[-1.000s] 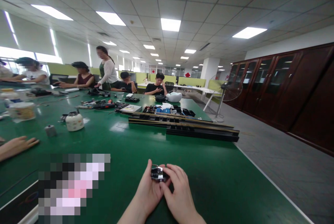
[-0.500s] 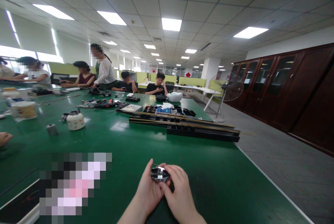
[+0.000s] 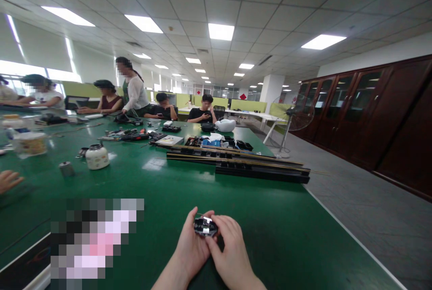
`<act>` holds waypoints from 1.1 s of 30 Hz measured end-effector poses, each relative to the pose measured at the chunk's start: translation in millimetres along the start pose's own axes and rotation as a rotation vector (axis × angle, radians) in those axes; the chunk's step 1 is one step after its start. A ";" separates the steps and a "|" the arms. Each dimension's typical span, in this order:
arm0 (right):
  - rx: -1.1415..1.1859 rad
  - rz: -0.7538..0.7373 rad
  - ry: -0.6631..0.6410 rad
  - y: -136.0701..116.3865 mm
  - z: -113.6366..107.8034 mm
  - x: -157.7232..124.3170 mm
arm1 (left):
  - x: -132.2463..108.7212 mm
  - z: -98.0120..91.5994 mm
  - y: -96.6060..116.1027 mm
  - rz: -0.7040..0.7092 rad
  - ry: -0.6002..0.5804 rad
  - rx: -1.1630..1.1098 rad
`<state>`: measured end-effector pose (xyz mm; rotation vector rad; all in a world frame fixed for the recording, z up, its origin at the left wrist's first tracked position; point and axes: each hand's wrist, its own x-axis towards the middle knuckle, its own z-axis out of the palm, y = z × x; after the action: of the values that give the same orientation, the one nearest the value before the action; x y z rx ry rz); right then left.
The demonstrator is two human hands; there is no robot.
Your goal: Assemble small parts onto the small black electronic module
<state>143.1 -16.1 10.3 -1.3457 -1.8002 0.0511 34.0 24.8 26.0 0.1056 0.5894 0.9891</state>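
Low in the middle of the head view, a small black device (image 3: 205, 226) with bright metallic and white parts showing inside sits between my hands, above the green table (image 3: 290, 231). A thin wire seems to rise at its upper left. My left hand (image 3: 195, 245) cradles it from the left and below, thumb up along its side. From the right, my right hand (image 3: 229, 242) grips its edge, fingers at the top and thumb at the lower rim. The device's exact kind is too small to tell, and my fingers hide its right end.
Long black rails (image 3: 263, 174) with thin brass-coloured rods lie across the table. A white jar (image 3: 97, 157) and grey cylinder (image 3: 66, 169) stand left. A co-worker's hand (image 3: 10, 182) reaches in at the left edge. A screen, partly pixelated, lies lower left. Several people sit or stand behind.
The device has shifted slightly left in my hands, and my right hand has moved a little left with it. The co-worker's hand at the left edge has come further into view with fingers spread.
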 end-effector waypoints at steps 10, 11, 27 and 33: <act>0.041 0.034 -0.014 -0.3 -0.2 0.1 | 2.6 0.0 -1.0 0.032 0.021 0.015; 0.042 0.036 -0.013 -0.3 -0.1 0.1 | 2.6 0.1 -1.1 0.034 0.025 0.017; 0.058 0.071 -0.001 2.2 2.6 -0.8 | 1.8 0.6 -0.9 0.035 0.004 0.054; 0.073 0.074 -0.024 0.1 1.2 -0.2 | 2.4 -1.2 -0.6 0.034 -0.002 0.062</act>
<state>142.4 -15.7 9.3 -1.3650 -1.7511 0.1717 34.8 26.3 23.7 0.1721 0.6185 1.0035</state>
